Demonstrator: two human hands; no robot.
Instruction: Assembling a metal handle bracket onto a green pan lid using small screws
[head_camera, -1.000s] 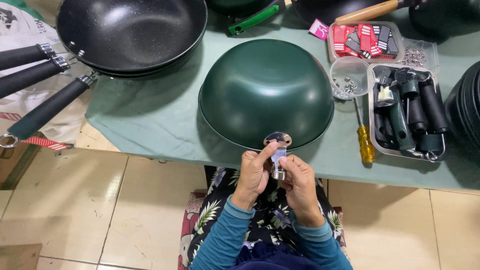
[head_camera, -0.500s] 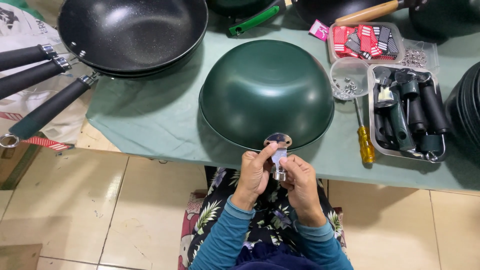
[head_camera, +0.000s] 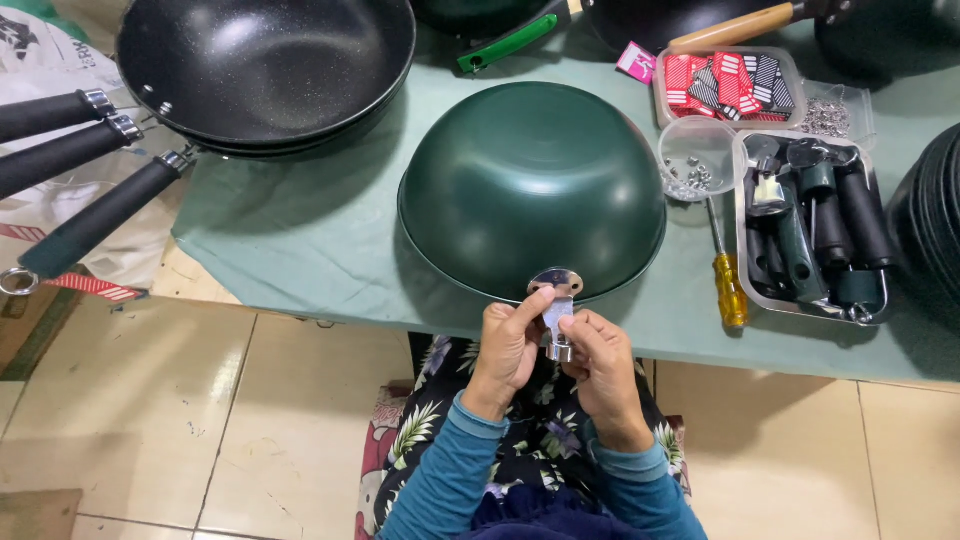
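Observation:
A dark green wok (head_camera: 530, 185) lies upside down on the green-covered table (head_camera: 300, 240), its rim toward me. A shiny metal handle bracket (head_camera: 556, 300) sticks out from the near rim. My left hand (head_camera: 508, 350) pinches the bracket from the left, thumb and fingers on it. Pressed against the bracket's lower end from the right is my right hand (head_camera: 603, 365), fingers curled around the small metal piece. Both hands meet just below the wok's edge, over my lap.
Stacked black woks (head_camera: 265, 65) with long black handles (head_camera: 95, 215) sit at back left. A yellow-handled screwdriver (head_camera: 728, 280), a clear cup of screws (head_camera: 695, 160), a tray of dark handles (head_camera: 815, 225) and a box of red and black tags (head_camera: 728, 80) lie right.
My hands stay on the bracket at the wok's rim; the fingers have shifted slightly on it. The wok has not moved.

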